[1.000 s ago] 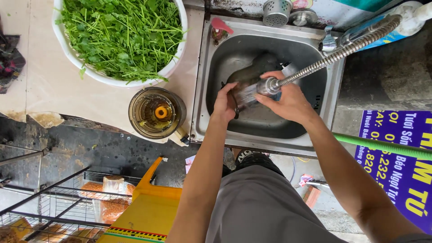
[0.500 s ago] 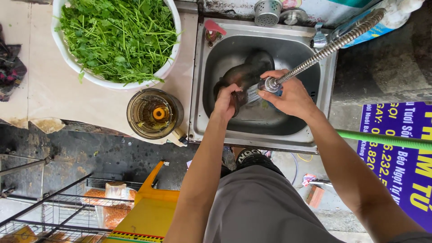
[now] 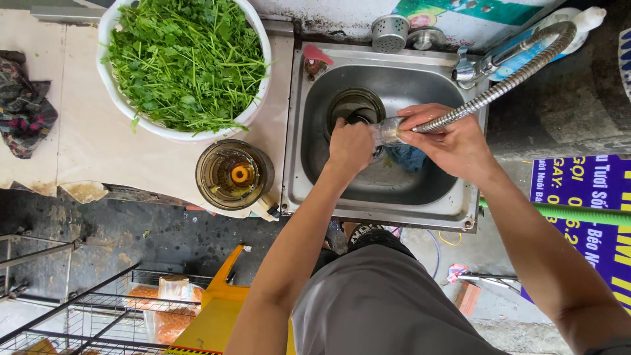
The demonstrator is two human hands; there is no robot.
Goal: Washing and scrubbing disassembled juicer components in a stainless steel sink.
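Left hand [image 3: 350, 146] is curled into a loose fist low in the square stainless-steel sink basin [image 3: 309, 131], knuckles up, right over the round dark drain opening [image 3: 355, 105]; fingers are folded under, so I cannot tell what, if anything, it grips. Scanning from the left: crumpled patterned dark cloth [image 3: 23, 108] at the counter edge, well apart from the work; round white plastic tub of leafy green herbs [image 3: 187, 62] parked on the pale counter, near the basin but not touching it; just below it a clear brownish blender jar with an orange hub in the middle [image 3: 234, 174], standing upright with its mouth open, close beside the basin's left rim. Small pink stopper-like piece [image 3: 317, 56] on the basin's back left corner, perforated metal strainer cup [image 3: 390, 31] on the back ledge. Right hand [image 3: 453, 141] is closed around the flexible ribbed metal faucet hose [image 3: 499, 89] near its clear spray nozzle [image 3: 388, 131], thumb on top, bending the hose down into the basin so the nozzle points at the left fist. Nozzle sits just beside the left hand's knuckles, about touching, between both hands. Blue scrap [image 3: 406, 158] lies on the basin floor under the right hand.
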